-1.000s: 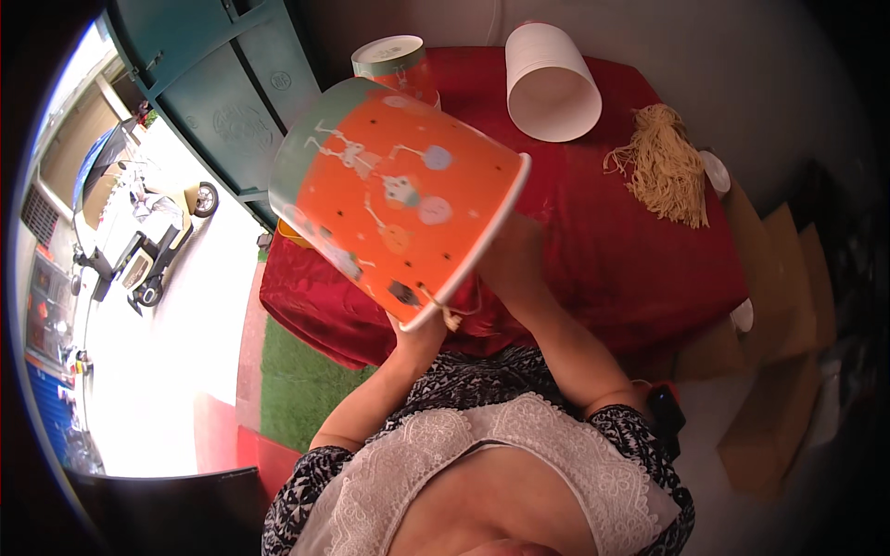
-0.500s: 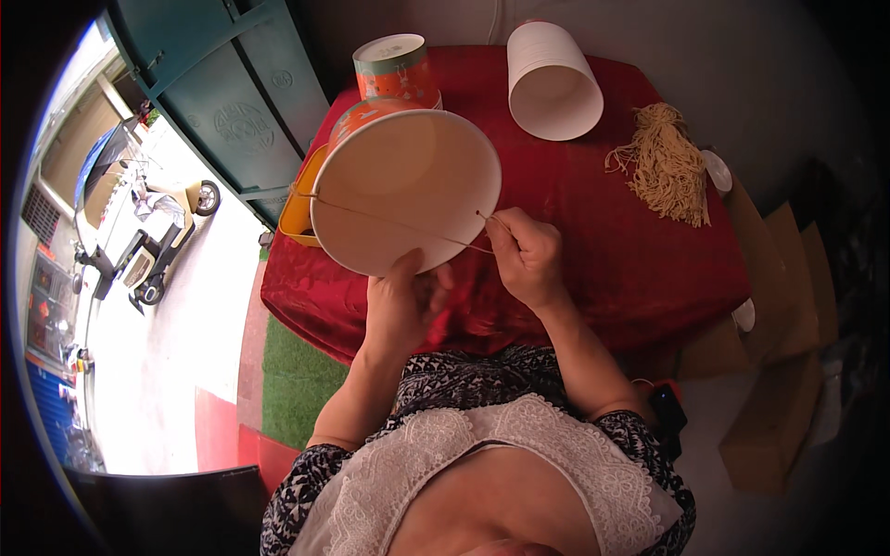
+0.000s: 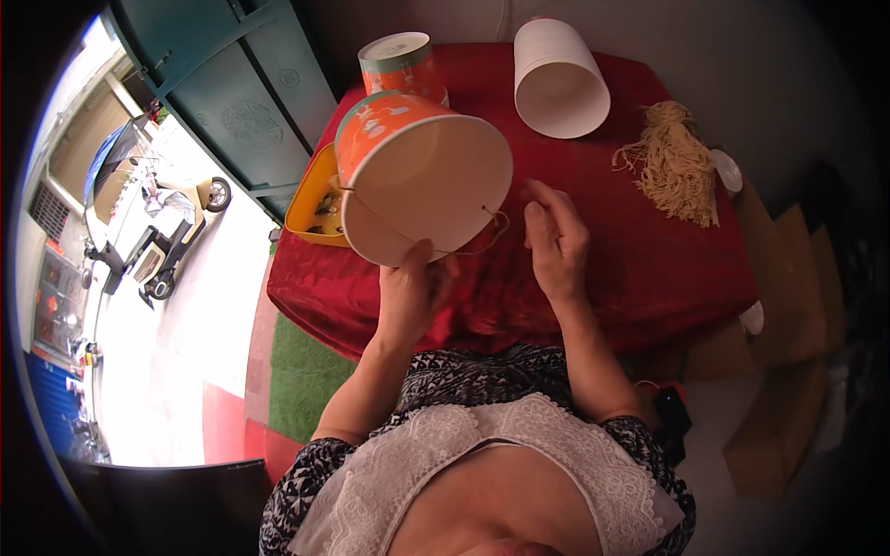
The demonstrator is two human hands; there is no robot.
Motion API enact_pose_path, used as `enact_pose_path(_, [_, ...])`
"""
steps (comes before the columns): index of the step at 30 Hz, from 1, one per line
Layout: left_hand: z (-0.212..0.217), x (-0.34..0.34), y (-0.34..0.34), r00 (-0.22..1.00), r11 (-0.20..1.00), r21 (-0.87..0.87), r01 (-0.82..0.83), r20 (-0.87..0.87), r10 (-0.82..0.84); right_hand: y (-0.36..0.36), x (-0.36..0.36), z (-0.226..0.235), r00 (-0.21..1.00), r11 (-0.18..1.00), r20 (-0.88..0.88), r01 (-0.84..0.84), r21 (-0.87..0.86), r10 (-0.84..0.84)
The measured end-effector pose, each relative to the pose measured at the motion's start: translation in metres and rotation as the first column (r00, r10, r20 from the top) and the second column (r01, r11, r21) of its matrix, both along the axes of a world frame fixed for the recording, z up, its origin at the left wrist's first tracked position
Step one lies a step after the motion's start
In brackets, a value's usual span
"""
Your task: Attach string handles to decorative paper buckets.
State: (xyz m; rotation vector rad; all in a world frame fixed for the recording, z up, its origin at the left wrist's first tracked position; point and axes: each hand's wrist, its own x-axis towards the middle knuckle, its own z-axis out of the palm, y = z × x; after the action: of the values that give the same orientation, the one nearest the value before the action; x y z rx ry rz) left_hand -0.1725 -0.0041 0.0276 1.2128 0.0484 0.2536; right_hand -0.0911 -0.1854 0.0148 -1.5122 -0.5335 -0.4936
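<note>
My left hand [image 3: 413, 292] grips the rim of an orange patterned paper bucket [image 3: 422, 181], held tilted with its open white inside facing me. A thin string [image 3: 464, 248] hangs as a handle loop from holes on both sides of the rim. My right hand [image 3: 554, 239] hovers just right of the bucket, near the string's knot, fingers loosely curled and holding nothing. Both hands are above a table with a red cloth [image 3: 612, 269].
A stack of orange buckets [image 3: 399, 63] stands at the table's far left. A stack of white buckets [image 3: 556, 79] lies on its side at the back. A bundle of tan strings [image 3: 672, 167] lies at the right. A yellow tray [image 3: 311, 208] sits at the left edge. Cardboard boxes [image 3: 788, 315] stand on the right.
The bucket was turned from its outside facing me to its opening facing me, then tilted left. My right hand let go of the string and drew back to the right.
</note>
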Motion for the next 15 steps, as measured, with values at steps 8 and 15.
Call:
enact_pose_path(8, [-0.008,-0.002,-0.008,0.999,0.98,0.192,-0.043,0.025,0.039,-0.008,-0.003,0.017,0.995,0.998,0.093,0.027,0.055,-0.032])
enact_pose_path(15, [0.009,-0.018,0.008,0.971,0.817,0.527,0.234,-0.089,-0.221,-0.043,-0.003,0.012,0.985,0.979,0.142,0.118,-0.169,-0.094])
